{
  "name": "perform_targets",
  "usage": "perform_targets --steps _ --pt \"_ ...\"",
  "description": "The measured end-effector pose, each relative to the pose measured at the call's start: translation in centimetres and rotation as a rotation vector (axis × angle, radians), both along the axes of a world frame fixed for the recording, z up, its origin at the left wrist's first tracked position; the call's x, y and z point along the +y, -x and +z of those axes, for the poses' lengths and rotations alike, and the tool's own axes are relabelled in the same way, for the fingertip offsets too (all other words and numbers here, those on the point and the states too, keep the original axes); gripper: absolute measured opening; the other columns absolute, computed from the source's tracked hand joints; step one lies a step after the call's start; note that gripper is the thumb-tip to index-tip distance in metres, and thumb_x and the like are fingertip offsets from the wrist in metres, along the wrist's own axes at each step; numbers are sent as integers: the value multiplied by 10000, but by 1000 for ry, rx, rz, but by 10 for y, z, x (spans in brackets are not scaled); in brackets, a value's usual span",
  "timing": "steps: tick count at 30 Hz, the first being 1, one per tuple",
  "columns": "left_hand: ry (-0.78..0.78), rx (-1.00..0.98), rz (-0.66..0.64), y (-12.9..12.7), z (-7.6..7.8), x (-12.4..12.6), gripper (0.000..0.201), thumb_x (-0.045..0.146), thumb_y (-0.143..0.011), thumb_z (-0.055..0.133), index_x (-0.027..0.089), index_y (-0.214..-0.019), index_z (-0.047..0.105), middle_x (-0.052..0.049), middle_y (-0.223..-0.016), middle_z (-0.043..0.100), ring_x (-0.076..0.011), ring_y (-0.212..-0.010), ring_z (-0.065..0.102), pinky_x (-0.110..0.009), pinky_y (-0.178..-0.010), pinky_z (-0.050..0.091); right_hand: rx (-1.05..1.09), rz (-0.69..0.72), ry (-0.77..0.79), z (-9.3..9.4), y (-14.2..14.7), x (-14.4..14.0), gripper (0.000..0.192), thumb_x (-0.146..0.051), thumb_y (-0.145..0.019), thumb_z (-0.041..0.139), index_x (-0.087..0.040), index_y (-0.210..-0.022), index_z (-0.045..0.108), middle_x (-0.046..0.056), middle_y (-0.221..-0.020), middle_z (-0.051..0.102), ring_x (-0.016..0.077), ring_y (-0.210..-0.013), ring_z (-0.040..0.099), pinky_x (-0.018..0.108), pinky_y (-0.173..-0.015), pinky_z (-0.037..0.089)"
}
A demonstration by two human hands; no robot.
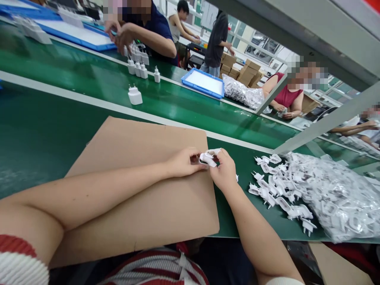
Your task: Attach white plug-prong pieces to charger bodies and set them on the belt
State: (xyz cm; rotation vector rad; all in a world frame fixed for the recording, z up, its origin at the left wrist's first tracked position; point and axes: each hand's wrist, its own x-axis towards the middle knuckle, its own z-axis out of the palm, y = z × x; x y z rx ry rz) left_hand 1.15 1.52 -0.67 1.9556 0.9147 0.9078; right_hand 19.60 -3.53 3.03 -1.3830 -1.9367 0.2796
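Note:
Both my hands meet over the right edge of a brown cardboard sheet (142,190) on the green bench. My left hand (184,162) and my right hand (224,170) together pinch a small white plastic plug part (208,158) between their fingertips. To the right of my right hand lies a heap of several loose white plug parts (276,190), spilling from a clear plastic bag (335,194) full of the same parts.
A white charger (135,95) stands alone on the green conveyor belt (89,79). Farther back stand several more chargers (139,65) near a co-worker's hands. A blue tray (203,82), cardboard boxes (237,71) and grey frame bars (326,122) are beyond. Other people work across the belt.

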Motion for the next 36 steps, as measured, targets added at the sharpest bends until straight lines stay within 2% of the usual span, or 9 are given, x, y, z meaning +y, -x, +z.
perform_targets --steps 8,14,18,20,23,26,30,33,36 --pt "-10 -21 -23 1 2 0 346 487 -763 801 175 -880 704 -22 -812 669 -188 -750 601 -310 -694 460 -129 7 18 6 -1 1 107 -234 -925 594 -221 -957 696 70 -977 694 211 -866 678 308 -774 537" --pt "-45 -16 -6 1 2 1 318 456 -759 805 172 -854 697 -17 -789 648 -179 -735 592 -297 -675 459 -119 -4 58 7 -3 3 164 -180 -886 610 -229 -995 723 85 -1079 730 269 -1131 689 344 -843 549" --pt "-42 -10 11 0 0 0 340 475 -760 815 168 -855 706 -15 -785 654 -170 -716 588 -286 -657 465 90 69 115 0 -6 10 119 -228 -866 652 -213 -952 733 61 -956 706 217 -878 706 334 -793 571" --pt "-52 -49 7 1 -2 -1 353 447 -780 807 170 -982 725 -29 -864 701 -176 -755 620 -286 -687 492 177 86 140 -3 -7 13 114 -270 -851 687 -212 -933 739 53 -930 696 210 -854 703 326 -780 574" --pt "-181 -70 -22 4 -4 -3 351 388 -855 749 188 -1141 721 -52 -965 750 -195 -843 672 -298 -754 521 234 70 151 -5 -8 13 148 -329 -838 723 -216 -930 746 49 -925 695 215 -881 702 323 -786 568" --pt "-427 43 -9 9 -5 -3 278 379 -944 663 182 -1121 743 -73 -924 766 -213 -844 693 -325 -783 526 170 50 109 -6 -6 10 149 -346 -856 710 -211 -909 744 42 -881 662 205 -833 675 318 -751 551" --pt "-659 199 3 14 -4 -1 326 384 -990 603 142 -1165 734 -113 -938 779 -243 -862 716 -354 -786 538 24 4 5 -3 -3 6 147 -332 -888 673 -202 -839 721 32 -803 597 193 -750 611 316 -691 509" --pt "-705 244 -4 14 -5 -1 346 386 -995 596 128 -1188 723 -132 -979 780 -265 -901 722 -376 -793 545 -8 -5 0 -1 -3 6 130 -302 -898 644 -202 -863 719 32 -809 589 196 -756 609 320 -698 510" --pt "-619 176 -8 11 -6 -2 353 390 -1003 594 132 -1213 713 -119 -978 779 -252 -889 715 -373 -804 541 29 13 46 -1 -4 5 128 -258 -892 615 -203 -929 724 38 -841 611 201 -783 639 323 -714 532"
